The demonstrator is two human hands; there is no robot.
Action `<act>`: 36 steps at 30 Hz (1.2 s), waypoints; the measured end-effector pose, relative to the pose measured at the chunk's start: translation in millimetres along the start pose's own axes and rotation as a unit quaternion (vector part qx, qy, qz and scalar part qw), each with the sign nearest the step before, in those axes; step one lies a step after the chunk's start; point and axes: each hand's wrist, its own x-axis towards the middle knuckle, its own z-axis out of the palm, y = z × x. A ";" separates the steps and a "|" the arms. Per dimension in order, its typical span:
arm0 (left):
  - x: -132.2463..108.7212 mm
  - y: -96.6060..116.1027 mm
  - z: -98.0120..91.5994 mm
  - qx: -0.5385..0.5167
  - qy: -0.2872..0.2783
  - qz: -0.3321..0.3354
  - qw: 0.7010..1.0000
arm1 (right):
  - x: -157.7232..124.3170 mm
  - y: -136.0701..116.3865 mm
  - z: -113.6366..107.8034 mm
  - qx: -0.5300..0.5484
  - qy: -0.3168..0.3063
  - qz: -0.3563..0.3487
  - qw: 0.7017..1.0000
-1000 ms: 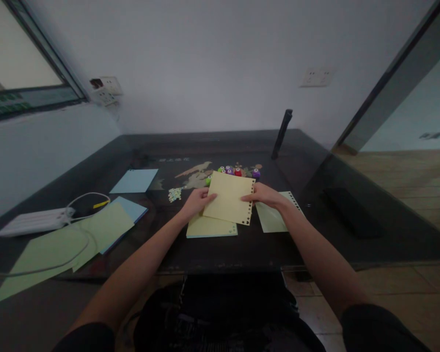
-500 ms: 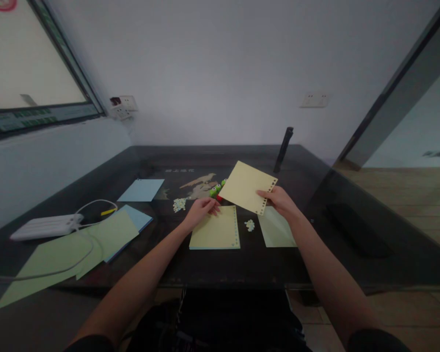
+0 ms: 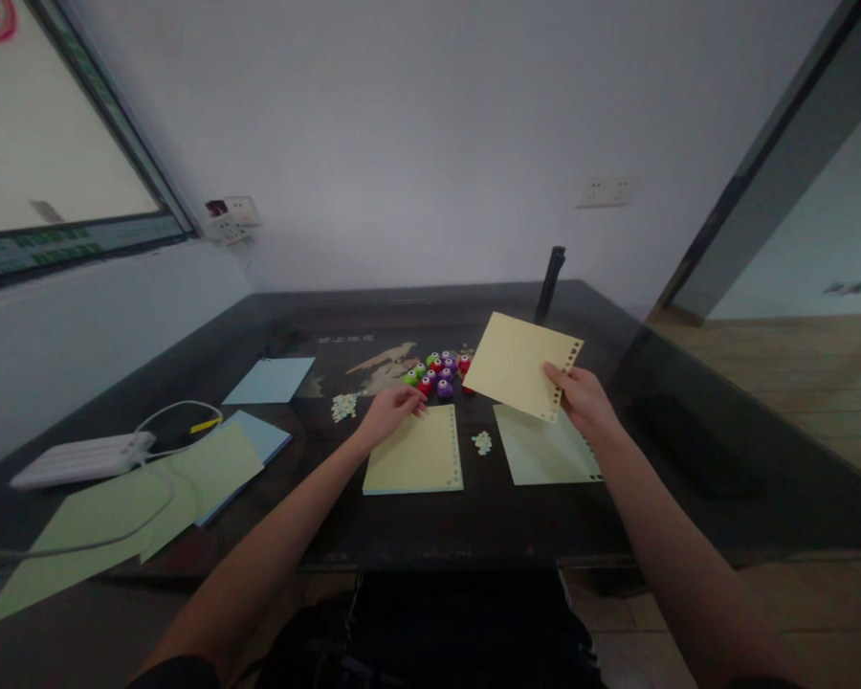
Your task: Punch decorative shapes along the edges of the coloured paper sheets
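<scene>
My right hand (image 3: 581, 400) pinches a yellow sheet (image 3: 517, 364) by its punched right edge and holds it in the air above a pale green sheet (image 3: 545, 448) that lies on the dark table (image 3: 416, 522). My left hand (image 3: 394, 407) rests with its fingers stretched out at the top left corner of another yellow sheet (image 3: 416, 461) lying flat on the table. A cluster of small coloured punches (image 3: 439, 371) sits just behind that sheet. A small heap of paper cut-outs (image 3: 483, 441) lies between the two flat sheets.
A second heap of cut-outs (image 3: 342, 406) lies left of my left hand. Blue sheets (image 3: 269, 380) and large green sheets (image 3: 136, 493) cover the left side, beside a white power strip (image 3: 78, 459) with a cable. A black post (image 3: 549, 282) stands at the back.
The lifted yellow sheet went from both hands over the flat yellow sheet to my right hand alone, moving right over the green sheet. My left hand came down beside the flat yellow sheet.
</scene>
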 end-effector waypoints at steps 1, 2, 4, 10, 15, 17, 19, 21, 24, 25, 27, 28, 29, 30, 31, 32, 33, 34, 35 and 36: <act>3.2 -0.5 1.5 0.005 0.000 0.002 1.000 | 0.0 1.6 -1.4 0.000 0.006 -0.004 1.000; 6.6 -0.7 3.3 0.015 0.001 0.005 1.000 | -0.1 3.4 -2.1 0.000 0.007 -0.007 1.000; 14.1 0.0 7.5 0.066 0.014 0.016 0.998 | -0.9 6.7 -1.6 -0.001 0.006 -0.014 1.000; 37.8 6.1 18.5 0.303 0.125 0.062 0.943 | -4.2 9.2 2.9 -0.006 -0.007 -0.013 1.000; 43.8 3.2 25.8 0.350 0.128 0.062 0.926 | -3.6 8.2 1.5 -0.009 -0.006 -0.007 1.000; 42.5 1.8 27.8 0.360 0.132 0.073 0.920 | -3.7 8.2 1.4 -0.002 -0.001 -0.005 1.000; 41.8 1.0 29.3 0.369 0.140 0.081 0.915 | -4.4 8.3 2.1 0.000 0.001 -0.007 1.000; 42.1 0.1 31.0 0.377 0.142 0.072 0.912 | -5.1 8.5 3.1 -0.002 -0.005 -0.009 1.000; 42.7 -1.7 34.9 0.404 0.131 0.053 0.904 | -5.1 9.5 4.1 -0.006 -0.008 -0.015 1.000; 42.5 -2.2 36.4 0.415 0.126 0.049 0.900 | -4.7 10.1 4.2 -0.007 -0.007 -0.016 1.000; 41.3 -2.4 38.8 0.435 0.116 0.041 0.892 | -3.8 11.4 4.1 -0.011 -0.004 -0.021 1.000; 40.5 -2.2 39.5 0.443 0.113 0.038 0.889 | -3.5 12.0 4.1 -0.012 -0.004 -0.023 1.000; 39.8 -1.7 39.9 0.449 0.110 0.036 0.886 | -3.2 12.5 4.0 -0.013 -0.003 -0.026 1.000; 39.2 -1.1 40.0 0.453 0.107 0.035 0.884 | -3.2 12.8 4.0 -0.014 -0.004 -0.028 1.000; 38.7 -0.5 39.9 0.457 0.104 0.035 0.883 | -3.3 12.9 4.1 -0.014 -0.004 -0.028 1.000; 38.4 0.0 39.7 0.458 0.101 0.036 0.882 | -3.5 12.8 4.2 -0.012 -0.004 -0.026 1.000; 38.3 0.1 39.4 0.457 0.100 0.039 0.883 | -3.7 12.6 4.2 -0.009 -0.005 -0.024 1.000; 38.4 -0.1 39.2 0.455 0.100 0.043 0.884 | -4.0 12.4 4.3 -0.007 -0.007 -0.021 1.000; 38.6 -0.7 38.9 0.451 0.100 0.048 0.886 | -4.2 12.2 4.4 -0.006 -0.009 -0.021 1.000; 39.1 -1.7 38.8 0.446 0.101 0.052 0.888 | -4.4 12.0 4.5 -0.006 -0.009 -0.022 1.000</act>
